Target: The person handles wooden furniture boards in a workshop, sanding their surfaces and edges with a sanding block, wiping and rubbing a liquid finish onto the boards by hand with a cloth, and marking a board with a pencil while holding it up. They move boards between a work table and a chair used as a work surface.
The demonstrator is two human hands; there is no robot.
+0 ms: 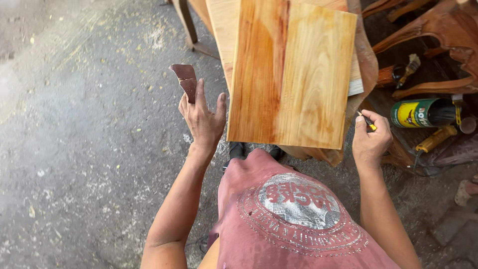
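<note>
My left hand (201, 119) is raised over the concrete floor, left of a varnished wooden board (291, 74), and pinches a folded piece of brown sandpaper (184, 79) between its fingers. My right hand (371, 139) sits at the board's lower right corner and grips a small tool with a yellow and black handle (368, 123); most of the tool is hidden in my fist. The board is orange on its left half and paler on the right. It lies on top of other boards.
More pale boards (224, 30) are stacked beneath. Carved dark wooden furniture parts (438, 30) lie at the right, with a green and yellow can (416, 112), a paintbrush (409, 68) and a yellow-handled tool (435, 139). Dusty concrete floor (89, 124) spreads left.
</note>
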